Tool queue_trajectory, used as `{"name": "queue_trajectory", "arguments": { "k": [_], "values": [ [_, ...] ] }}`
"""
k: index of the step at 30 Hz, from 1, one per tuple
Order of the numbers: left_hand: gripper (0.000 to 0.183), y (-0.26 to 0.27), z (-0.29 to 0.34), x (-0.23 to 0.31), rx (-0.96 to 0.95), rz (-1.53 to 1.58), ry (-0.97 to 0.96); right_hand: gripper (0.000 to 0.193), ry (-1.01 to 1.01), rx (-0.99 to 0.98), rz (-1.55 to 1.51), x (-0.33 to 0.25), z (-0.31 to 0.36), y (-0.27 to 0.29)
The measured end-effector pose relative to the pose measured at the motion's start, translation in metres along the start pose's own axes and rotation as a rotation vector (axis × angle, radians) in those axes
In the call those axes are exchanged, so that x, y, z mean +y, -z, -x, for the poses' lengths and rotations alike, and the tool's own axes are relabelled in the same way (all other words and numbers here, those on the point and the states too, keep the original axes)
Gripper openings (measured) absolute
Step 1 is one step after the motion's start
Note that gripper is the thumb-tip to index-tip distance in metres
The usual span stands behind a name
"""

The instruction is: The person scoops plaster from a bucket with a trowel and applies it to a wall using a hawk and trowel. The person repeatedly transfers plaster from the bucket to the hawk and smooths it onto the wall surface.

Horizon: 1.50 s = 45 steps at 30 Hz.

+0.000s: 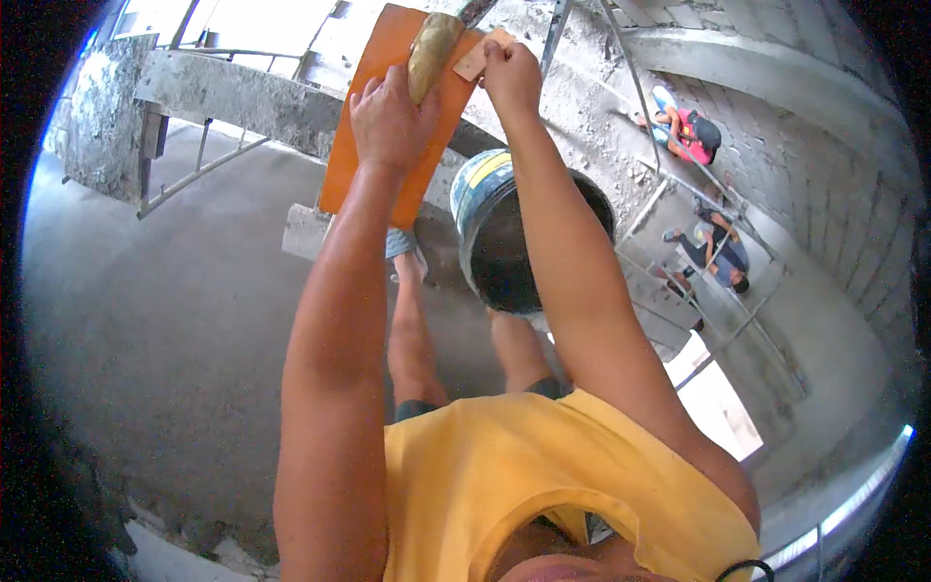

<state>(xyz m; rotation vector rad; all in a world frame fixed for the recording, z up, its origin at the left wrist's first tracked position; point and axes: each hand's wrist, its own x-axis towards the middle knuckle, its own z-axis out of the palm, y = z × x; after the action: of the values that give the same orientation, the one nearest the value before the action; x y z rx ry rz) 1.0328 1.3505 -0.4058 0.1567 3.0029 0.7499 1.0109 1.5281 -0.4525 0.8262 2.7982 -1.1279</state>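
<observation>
A long orange plastering float (355,155) with a rounded, mortar-smeared tan handle (433,48) is held up in front of me. My left hand (390,118) is closed on it, its fingers over the orange face beside the handle; exactly how they grip is partly hidden. My right hand (512,80) pinches a small flat pale piece (475,61) by one end. That piece lies against or just over the float's right edge. Under my right forearm stands a bucket (478,238), blue and white outside with a yellow patch, dark inside.
Mortar-crusted planks (242,94) and metal scaffold bars (199,177) cross the left and front. At right, one person in red (690,136) crouches and others (722,257) are near more scaffold bars. A grey wall (184,320) fills the left. My legs (415,335) are below the bucket.
</observation>
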Motion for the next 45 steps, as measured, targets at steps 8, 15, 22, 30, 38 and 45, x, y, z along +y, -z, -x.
{"name": "queue_trajectory", "arguments": {
  "k": [8,15,22,30,38,45],
  "values": [
    [0.043,0.004,0.000,0.007,-0.020,-0.026,0.017,0.035,-0.126,-0.082,-0.154,0.017,0.010,0.004],
    [0.045,0.000,0.001,-0.007,-0.048,0.009,0.072,0.035,-0.135,-0.343,-0.409,0.021,0.031,0.023],
    [0.044,-0.001,0.001,0.000,-0.070,-0.048,0.087,0.034,-0.235,-0.279,-0.496,0.032,0.017,0.008],
    [0.045,0.000,-0.005,0.000,-0.099,-0.039,0.112,0.033,-0.165,-0.205,-0.440,0.038,0.003,-0.002],
    [0.045,0.002,-0.004,0.003,-0.106,-0.048,0.088,0.041,-0.066,-0.149,-0.226,0.021,-0.006,0.004],
    [0.047,0.001,-0.003,0.003,-0.082,-0.057,0.115,0.035,0.036,-0.071,0.054,-0.016,0.022,0.025]
  ]
}}
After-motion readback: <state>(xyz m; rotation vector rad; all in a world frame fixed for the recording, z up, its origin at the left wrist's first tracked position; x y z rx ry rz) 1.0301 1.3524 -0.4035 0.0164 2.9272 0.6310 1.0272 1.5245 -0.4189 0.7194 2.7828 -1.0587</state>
